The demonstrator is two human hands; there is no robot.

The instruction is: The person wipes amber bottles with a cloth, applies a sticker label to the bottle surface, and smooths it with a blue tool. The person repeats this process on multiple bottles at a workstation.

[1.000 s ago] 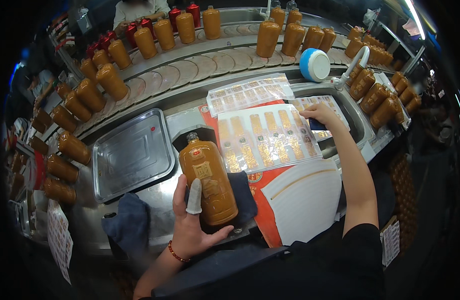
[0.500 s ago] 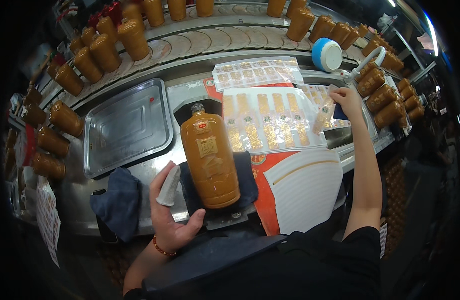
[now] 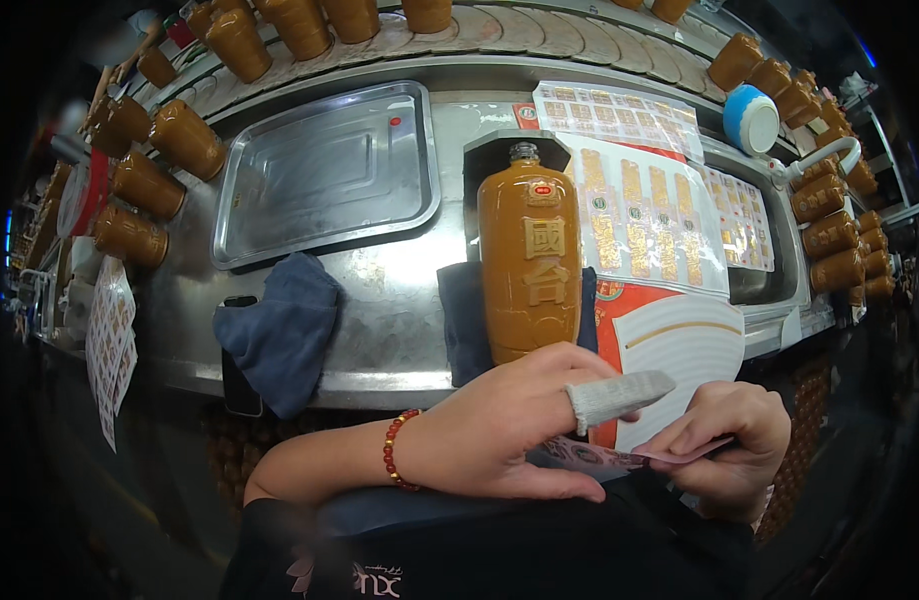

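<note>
An upright brown glazed bottle [image 3: 529,260] with raised gold characters and a small red badge stands on a dark cloth [image 3: 463,325]. In front of its base is my left hand [image 3: 524,425], fingers stretched out and thumb apart, a knitted finger cover on one finger and a bead bracelet at the wrist. My right hand [image 3: 734,440] is closed in a pinch on a pinkish label strip [image 3: 591,456]. The strip runs from there toward my left hand, close under its fingers; whether they touch it is hidden.
Sheets of gold labels [image 3: 644,215] lie right of the bottle, beside a white ribbed pad [image 3: 669,345]. At left are a metal tray [image 3: 329,170], a crumpled blue cloth [image 3: 284,330] and a phone [image 3: 241,385]. A faucet [image 3: 819,160] rises at right. Brown bottles line the conveyor [image 3: 519,35].
My right hand has come from the label sheets at right down to my body with a label strip. My left hand has left the bottle's left side and swung right, near it. The view has shifted.
</note>
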